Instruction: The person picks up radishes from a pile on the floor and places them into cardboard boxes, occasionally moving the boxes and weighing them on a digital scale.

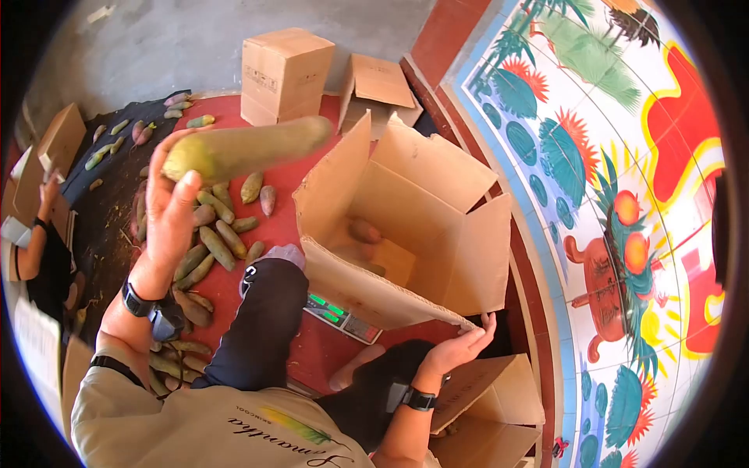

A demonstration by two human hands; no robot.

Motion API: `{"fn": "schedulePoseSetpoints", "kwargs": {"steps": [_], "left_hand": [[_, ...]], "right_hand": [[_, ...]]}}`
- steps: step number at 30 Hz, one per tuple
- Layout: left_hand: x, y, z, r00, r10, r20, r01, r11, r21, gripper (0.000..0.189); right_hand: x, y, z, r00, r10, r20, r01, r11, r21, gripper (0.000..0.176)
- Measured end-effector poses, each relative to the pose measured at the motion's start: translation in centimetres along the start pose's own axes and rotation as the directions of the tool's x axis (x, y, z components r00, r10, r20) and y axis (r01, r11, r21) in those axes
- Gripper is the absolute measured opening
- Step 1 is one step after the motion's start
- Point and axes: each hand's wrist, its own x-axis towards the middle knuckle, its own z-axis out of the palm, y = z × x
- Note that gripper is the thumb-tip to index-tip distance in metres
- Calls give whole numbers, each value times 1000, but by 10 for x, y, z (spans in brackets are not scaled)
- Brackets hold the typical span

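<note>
My left hand [170,210] is raised at the left, fingers closed around one end of a large green radish [250,148]. The radish lies nearly level, its far end smeared by motion and pointing towards the tall open cardboard box [367,285]. A few radishes [363,230] show at the bottom of this box. My right hand [462,349] grips the near right corner of the box's top edge, fingertips bent over the cardboard. Under the box's near side is a digital scale [360,328] with lit green displays.
Several loose radishes [216,246] cover the red floor left of my knee. A closed carton [285,74] and an open carton [378,86] stand behind. Another open box [493,413] is at lower right, beside the painted tile wall [538,156]. Another person's arm [35,242] shows at far left.
</note>
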Motion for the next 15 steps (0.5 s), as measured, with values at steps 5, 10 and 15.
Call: {"fn": "schedulePoseSetpoints", "kwargs": {"steps": [5, 10, 15], "left_hand": [[3, -8, 60, 936, -176, 304, 219, 969, -114, 40], [-1, -39, 101, 853, -308, 422, 295, 951, 98, 43], [-8, -62, 122, 654, -413, 634, 204, 903, 378, 41]], "right_hand": [[-4, 6, -9, 982, -114, 153, 111, 993, 34, 36], [-2, 6, -14, 970, -211, 124, 201, 976, 87, 47], [0, 9, -15, 950, -257, 175, 250, 966, 64, 50]]}}
